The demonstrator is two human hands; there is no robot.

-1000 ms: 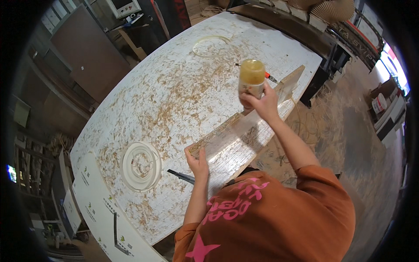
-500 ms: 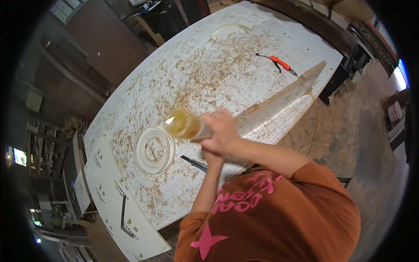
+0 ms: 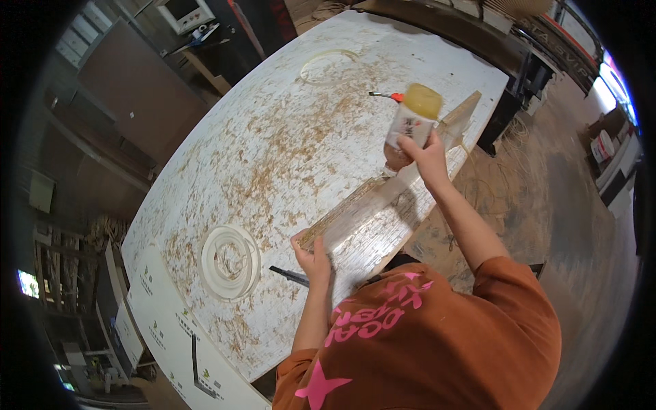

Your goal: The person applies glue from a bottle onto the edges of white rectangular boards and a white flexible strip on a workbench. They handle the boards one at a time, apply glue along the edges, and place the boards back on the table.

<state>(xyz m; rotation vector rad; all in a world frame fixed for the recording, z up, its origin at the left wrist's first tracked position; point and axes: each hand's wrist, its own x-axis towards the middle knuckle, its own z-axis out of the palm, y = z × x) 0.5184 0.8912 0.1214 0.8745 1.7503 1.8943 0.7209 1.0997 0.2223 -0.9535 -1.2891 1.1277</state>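
Note:
My right hand [image 3: 429, 160] grips a clear bottle [image 3: 413, 121] with a pale label and yellowish contents, probably glue. The bottle is tipped upside down, its narrow end low over the long upper edge of a narrow board [image 3: 365, 217]. Whether it touches that edge I cannot tell. My left hand [image 3: 315, 261] is closed round the board's near end. Beside that hand lies a black utility knife [image 3: 288, 275]. An air blow gun [image 3: 384, 95] with an orange body is partly hidden behind the bottle.
Wood shavings litter the white worktable [image 3: 171, 184]. Coiled pale strip [image 3: 254, 273] lies left of the knife, and a thin loop of strip [image 3: 304, 74] at the far side. A printed white panel [image 3: 160, 321] with a black square-shaped tool [image 3: 195, 362] is at lower left.
My right hand has carried the bottle rightward and away from me, over the board, turning its narrow end down. My left hand has come from beside my right hand onto the board's near end.

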